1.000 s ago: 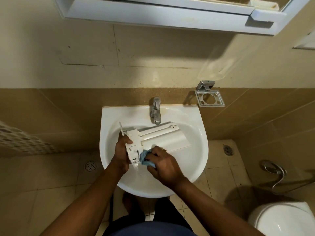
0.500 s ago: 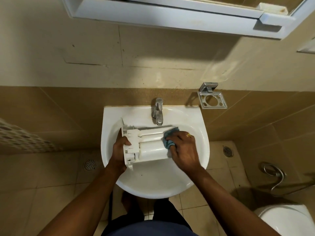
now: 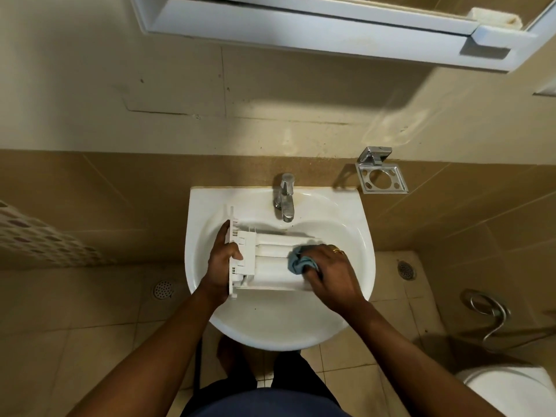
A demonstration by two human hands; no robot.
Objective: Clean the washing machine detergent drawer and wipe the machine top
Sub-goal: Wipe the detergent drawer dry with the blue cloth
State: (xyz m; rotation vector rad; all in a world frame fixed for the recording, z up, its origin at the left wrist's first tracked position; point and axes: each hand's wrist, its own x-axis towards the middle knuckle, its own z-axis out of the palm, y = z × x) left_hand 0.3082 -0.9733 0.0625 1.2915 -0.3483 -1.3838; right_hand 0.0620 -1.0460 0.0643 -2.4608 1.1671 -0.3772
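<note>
The white plastic detergent drawer [image 3: 267, 267] lies across the bowl of the white sink [image 3: 358, 224], its front panel to the left. My left hand [image 3: 221, 263] grips that front panel, thumb over its inner face. My right hand [image 3: 331, 272] holds a bunched blue cloth [image 3: 299, 261] and presses it against the right part of the drawer's top. The drawer's right end is hidden under this hand.
A chrome tap [image 3: 284, 197] stands at the back of the sink. A metal holder [image 3: 380, 174] is fixed to the wall at right. A white cabinet [image 3: 316, 31] hangs overhead. A toilet [image 3: 511, 389] is at lower right, with floor drains [image 3: 162, 288] on the tiles.
My right hand with the cloth went from the drawer's front end to its right end, then slid slightly toward me. The drawer has turned level in my left hand.
</note>
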